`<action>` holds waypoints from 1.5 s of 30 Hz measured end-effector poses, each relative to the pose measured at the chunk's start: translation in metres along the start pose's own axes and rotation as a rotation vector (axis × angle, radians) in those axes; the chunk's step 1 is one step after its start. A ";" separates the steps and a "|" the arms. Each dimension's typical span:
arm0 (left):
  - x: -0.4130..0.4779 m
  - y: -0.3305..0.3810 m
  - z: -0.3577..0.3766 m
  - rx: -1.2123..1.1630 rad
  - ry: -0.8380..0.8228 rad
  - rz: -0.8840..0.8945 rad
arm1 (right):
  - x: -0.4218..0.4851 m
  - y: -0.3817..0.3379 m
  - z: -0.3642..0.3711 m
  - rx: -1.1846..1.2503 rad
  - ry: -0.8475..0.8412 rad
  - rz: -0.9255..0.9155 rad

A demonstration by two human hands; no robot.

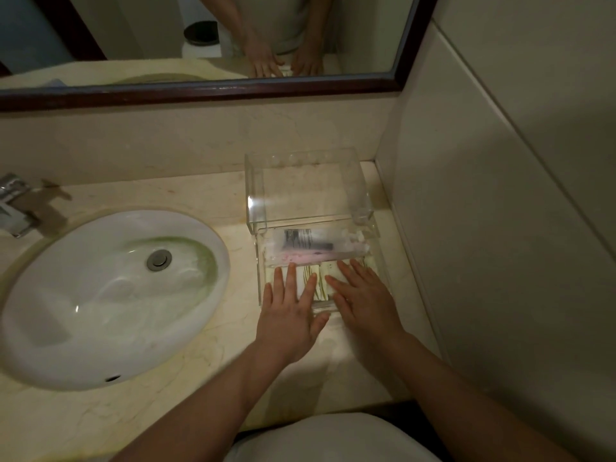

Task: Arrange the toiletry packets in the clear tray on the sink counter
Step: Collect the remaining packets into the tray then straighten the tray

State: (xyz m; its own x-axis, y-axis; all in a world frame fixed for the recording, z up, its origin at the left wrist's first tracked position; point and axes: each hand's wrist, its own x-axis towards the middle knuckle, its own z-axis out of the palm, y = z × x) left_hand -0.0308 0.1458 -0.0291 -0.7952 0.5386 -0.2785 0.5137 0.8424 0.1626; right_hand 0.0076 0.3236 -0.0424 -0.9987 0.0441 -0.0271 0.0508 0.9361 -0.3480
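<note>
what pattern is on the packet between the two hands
White with thin yellow-green wavy stripes on the packet, seen in the head view.

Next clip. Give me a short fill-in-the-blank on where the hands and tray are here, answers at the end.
1. The clear tray sits to the ____ of the sink basin.
2. Both hands lie ____ on the packets, palms down.
3. The drain stopper is in the ____.

Missing words: right; flat; sink basin

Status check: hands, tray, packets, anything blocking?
Left hand and right hand flat, open, pressing packets in the tray's near half. More packets at the back. Nothing in the way.
</note>
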 end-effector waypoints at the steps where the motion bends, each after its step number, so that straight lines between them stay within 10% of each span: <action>1: -0.001 0.000 -0.001 -0.034 0.027 -0.003 | 0.000 0.000 -0.001 0.049 -0.005 0.011; 7: 0.001 -0.018 -0.011 -0.434 0.441 -0.358 | 0.000 0.012 -0.016 0.368 0.445 0.355; 11: 0.014 -0.044 -0.002 -0.601 0.368 -0.516 | 0.014 0.034 -0.019 0.529 0.272 0.716; 45: 0.059 -0.061 -0.031 -1.107 0.245 -0.553 | 0.071 0.055 -0.011 0.510 0.253 0.578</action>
State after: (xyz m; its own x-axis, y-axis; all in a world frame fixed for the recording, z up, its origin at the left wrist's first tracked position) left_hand -0.1192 0.1267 -0.0266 -0.9167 -0.0004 -0.3997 -0.3566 0.4523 0.8175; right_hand -0.0610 0.3826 -0.0533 -0.7823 0.6065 -0.1416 0.4963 0.4697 -0.7301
